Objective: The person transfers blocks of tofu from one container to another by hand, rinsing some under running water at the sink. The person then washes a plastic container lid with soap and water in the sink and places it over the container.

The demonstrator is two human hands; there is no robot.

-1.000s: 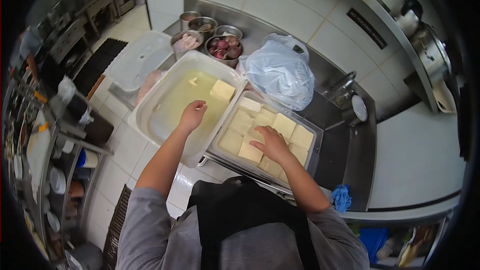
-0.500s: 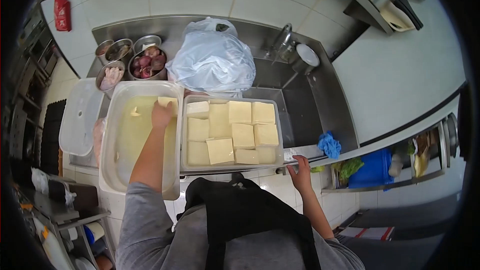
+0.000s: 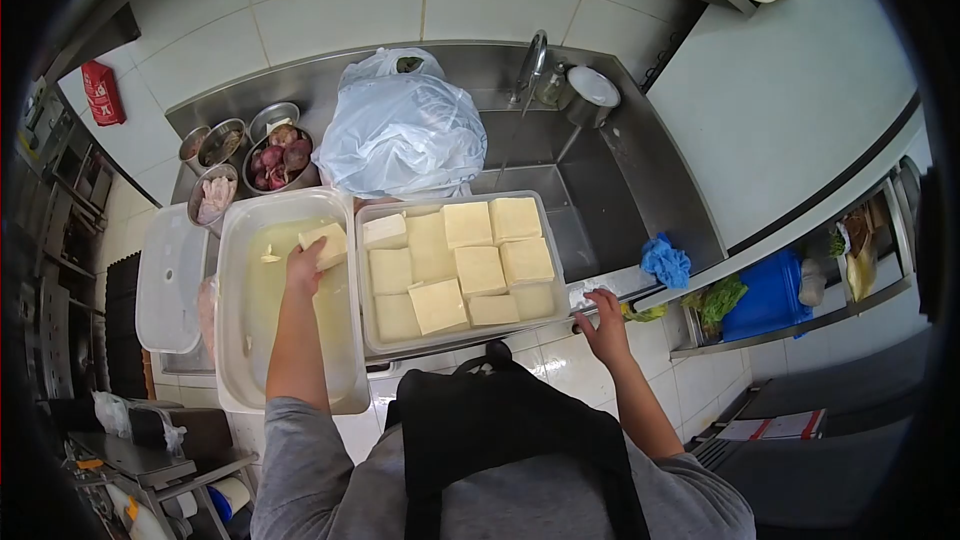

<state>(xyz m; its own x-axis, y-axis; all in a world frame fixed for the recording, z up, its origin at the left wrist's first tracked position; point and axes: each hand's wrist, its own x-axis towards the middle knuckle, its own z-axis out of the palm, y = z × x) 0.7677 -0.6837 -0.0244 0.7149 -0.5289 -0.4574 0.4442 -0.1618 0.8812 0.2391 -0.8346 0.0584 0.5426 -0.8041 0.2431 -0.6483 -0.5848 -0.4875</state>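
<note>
My left hand [image 3: 302,270] is closed around a pale block of tofu [image 3: 325,243] in the back right part of a white plastic tub [image 3: 230,365]. Cloudy yellowish liquid covers the tub's bottom, and a small tofu scrap [image 3: 270,255] lies in it. Directly to the right stands a second tub [image 3: 366,332] holding several tofu blocks [image 3: 438,307] in liquid, some stacked on others. My right hand [image 3: 605,332] hovers by the front edge of the sink counter, fingers spread and holding nothing.
Behind the tubs sits a bulging plastic bag [image 3: 400,135]. Metal bowls with red onions [image 3: 280,162] and pale raw meat [image 3: 215,198] stand back left. Water runs from a tap [image 3: 533,60] into the sink [image 3: 610,210]. A blue crumpled cloth or glove [image 3: 665,261] lies on its front edge.
The tofu block in my left hand has come up slightly and tilted. My right hand's fingers have spread and lifted at the counter edge. The whole view has shifted and turned a little.
</note>
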